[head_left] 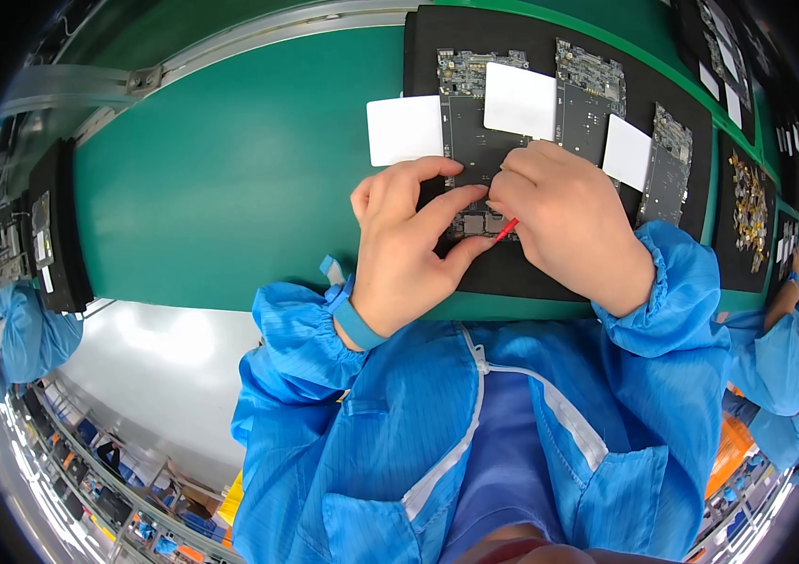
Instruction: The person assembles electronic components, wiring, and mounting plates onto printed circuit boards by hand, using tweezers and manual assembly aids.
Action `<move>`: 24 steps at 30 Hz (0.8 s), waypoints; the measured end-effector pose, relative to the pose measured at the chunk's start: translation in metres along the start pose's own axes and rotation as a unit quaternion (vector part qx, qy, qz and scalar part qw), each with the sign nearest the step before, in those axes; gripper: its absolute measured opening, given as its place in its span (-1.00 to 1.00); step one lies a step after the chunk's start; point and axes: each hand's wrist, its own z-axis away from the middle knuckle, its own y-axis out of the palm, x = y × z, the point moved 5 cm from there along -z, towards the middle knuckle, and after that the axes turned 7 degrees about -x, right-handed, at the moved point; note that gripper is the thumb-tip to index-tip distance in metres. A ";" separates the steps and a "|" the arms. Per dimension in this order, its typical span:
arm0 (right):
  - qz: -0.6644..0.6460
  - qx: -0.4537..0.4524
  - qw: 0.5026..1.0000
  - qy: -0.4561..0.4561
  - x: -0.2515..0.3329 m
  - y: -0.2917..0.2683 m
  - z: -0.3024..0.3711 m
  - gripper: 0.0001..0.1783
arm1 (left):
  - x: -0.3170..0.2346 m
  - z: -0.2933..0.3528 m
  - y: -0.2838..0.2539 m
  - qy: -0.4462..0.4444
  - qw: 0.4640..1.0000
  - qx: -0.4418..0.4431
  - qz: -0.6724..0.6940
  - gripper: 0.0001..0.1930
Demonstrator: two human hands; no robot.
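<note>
1. Left fingers [451, 209]: spread in a loose C, thumb and index apart, tips at the near part of the circuit board [474, 132]. Can't tell how hard they press.
2. Right fingers [512, 188]: curled in tight around a thin red stick [508, 227]. Tips mostly hidden, so exact pinch unclear. The stick's bare end pokes out toward my left thumb tip; contact unclear.
3. That circuit board: flat, directly under both sets of fingers, running away from me. Components packed at its far end and its near end.
4. It's on a black mat [550, 275], on the green worktop [230, 169], which stretches off left of my fingers.
5. Second board [592, 80]: beyond my right fingers. Third board [670, 155]: further right.
6. White cards: one just beyond my left fingers [406, 131], one beyond my right [520, 101], one farther right, at the third board [627, 152]. Faces look plain white.
7. Writing: pale specks on the boards, too small to read.
8. Teal strap [360, 325] behind my left fingers, at the wrist.
9. Gold-coloured parts [750, 211]: heaped well right of my fingers.
</note>
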 end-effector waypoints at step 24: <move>-0.017 -0.069 0.992 -0.101 0.000 0.007 0.019 -0.77 | 0.001 0.003 0.005 0.003 0.999 -0.022 0.039 -0.58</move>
